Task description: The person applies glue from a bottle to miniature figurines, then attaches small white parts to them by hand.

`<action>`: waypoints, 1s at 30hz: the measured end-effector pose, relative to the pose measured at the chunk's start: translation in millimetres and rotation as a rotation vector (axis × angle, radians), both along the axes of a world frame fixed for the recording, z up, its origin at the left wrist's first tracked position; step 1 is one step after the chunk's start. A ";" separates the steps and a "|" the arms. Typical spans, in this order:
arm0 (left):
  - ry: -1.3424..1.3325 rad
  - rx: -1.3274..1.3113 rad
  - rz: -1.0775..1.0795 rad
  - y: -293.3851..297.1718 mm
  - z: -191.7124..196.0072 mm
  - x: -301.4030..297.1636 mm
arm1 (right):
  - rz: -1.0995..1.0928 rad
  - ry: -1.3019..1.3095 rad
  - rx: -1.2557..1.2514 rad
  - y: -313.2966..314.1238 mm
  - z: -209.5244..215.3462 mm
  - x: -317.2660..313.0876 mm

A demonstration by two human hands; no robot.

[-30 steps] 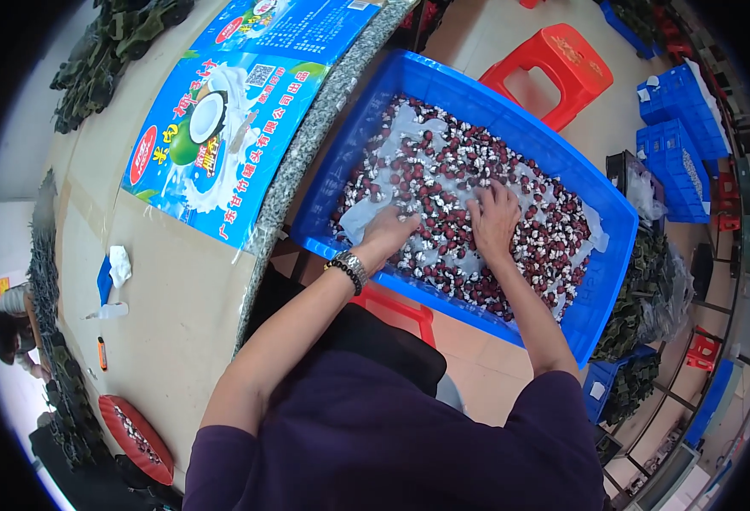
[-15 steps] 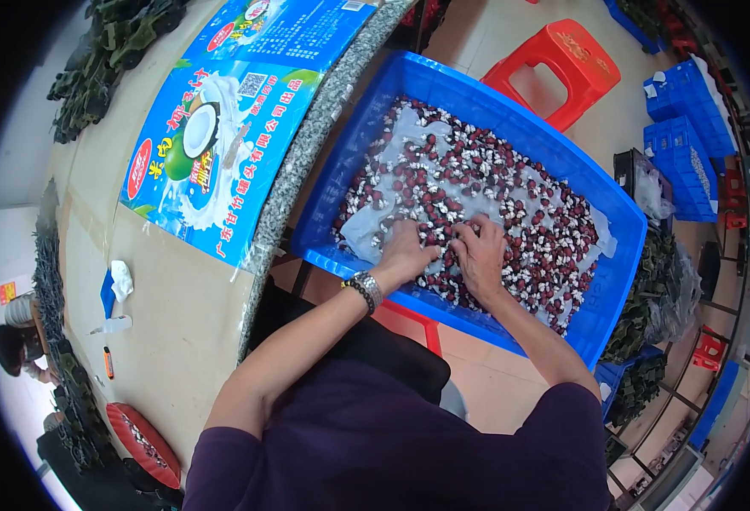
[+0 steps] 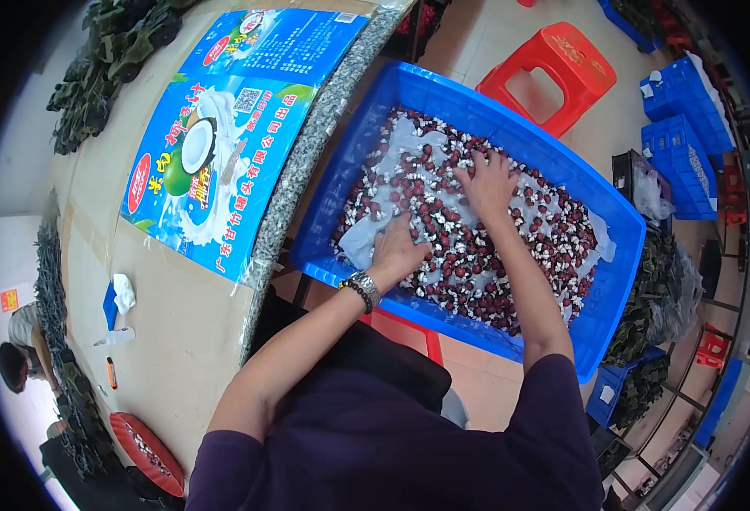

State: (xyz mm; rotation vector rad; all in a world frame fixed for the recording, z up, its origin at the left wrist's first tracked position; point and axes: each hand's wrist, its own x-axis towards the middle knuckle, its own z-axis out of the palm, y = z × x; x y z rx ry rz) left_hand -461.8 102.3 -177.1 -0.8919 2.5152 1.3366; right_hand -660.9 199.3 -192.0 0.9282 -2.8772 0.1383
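A large blue plastic bin holds many small dark-red round pieces mixed with small white bits. Crumpled translucent sheeting shows among them. At the near left part of the bin, my left hand rests on the sheeting and pieces, its thumb stretched away from the other fingers. It wears a metal band and a beaded bracelet at the wrist. Farther in, my right hand lies over the pieces with fingers spread. No held piece shows in either hand; what lies beneath the palms is hidden.
Left of the bin runs a stone-edged table with a blue printed sheet. A red dish and an orange marker lie on it. Beyond the bin stands a red stool; blue crates are at right. Another person bends at far left.
My right hand has moved farther into the bin, away from my left hand, and its fingers have spread. My left hand has stayed nearly in place. The person at far left has shifted.
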 end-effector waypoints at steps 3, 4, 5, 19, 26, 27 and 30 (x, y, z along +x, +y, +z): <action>0.024 -0.022 -0.015 -6.2 -3.3 -8.0 | 0.004 -0.031 -0.096 0.7 -4.7 12.9; 0.022 -0.034 -0.028 -7.3 -2.7 -11.7 | 0.035 -0.040 -0.103 2.7 -4.2 15.8; 0.049 -0.055 -0.050 -7.8 -2.1 -15.4 | 0.058 -0.022 -0.153 4.8 -3.3 17.5; 0.248 -0.158 -0.171 -1.7 -17.6 -16.8 | 0.232 -0.073 -0.231 38.5 10.7 97.0; 0.298 -0.023 -0.358 1.7 3.6 -3.4 | 0.337 -0.186 -0.246 57.8 29.5 134.9; 0.249 0.040 -0.446 1.5 6.2 1.3 | 0.380 -0.248 -0.200 63.2 34.4 139.1; 0.348 0.075 -0.489 1.3 -5.5 14.0 | 0.438 -0.258 -0.077 59.1 57.4 140.3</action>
